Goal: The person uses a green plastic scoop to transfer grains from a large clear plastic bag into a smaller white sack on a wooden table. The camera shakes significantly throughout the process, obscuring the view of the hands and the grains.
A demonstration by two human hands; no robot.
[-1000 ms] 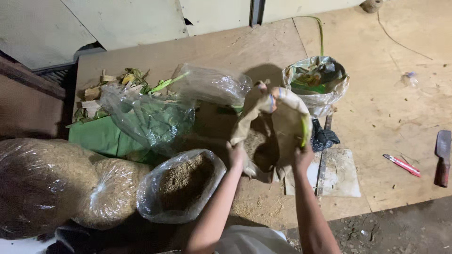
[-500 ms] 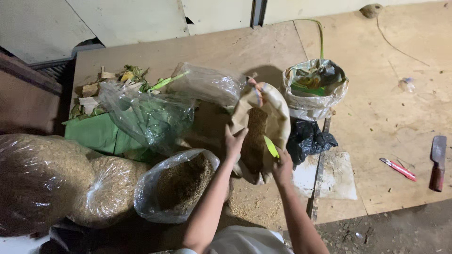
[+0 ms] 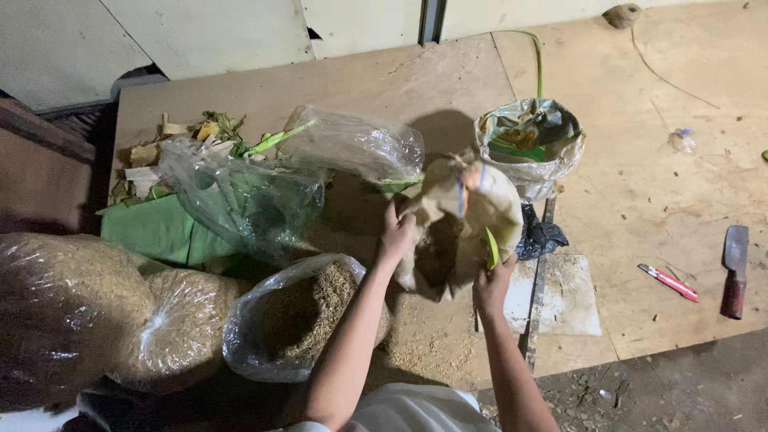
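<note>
Rough workshop — plywood floor (image 3: pixel 656 200), husk sacks (image 3: pixel 72 312), cleaver (image 3: pixel 734 270) etc.

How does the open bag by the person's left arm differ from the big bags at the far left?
The open bag has its mouth spread, showing brown chaff inside; the big bags are closed and bulging. The open bag is smaller and lies nearest the left hand. Both are clear plastic holding similar brown material.

Bags (image 3: pixel 296 320), cleaver (image 3: pixel 734 268) on plywood floor (image 3: pixel 640 200)
</note>
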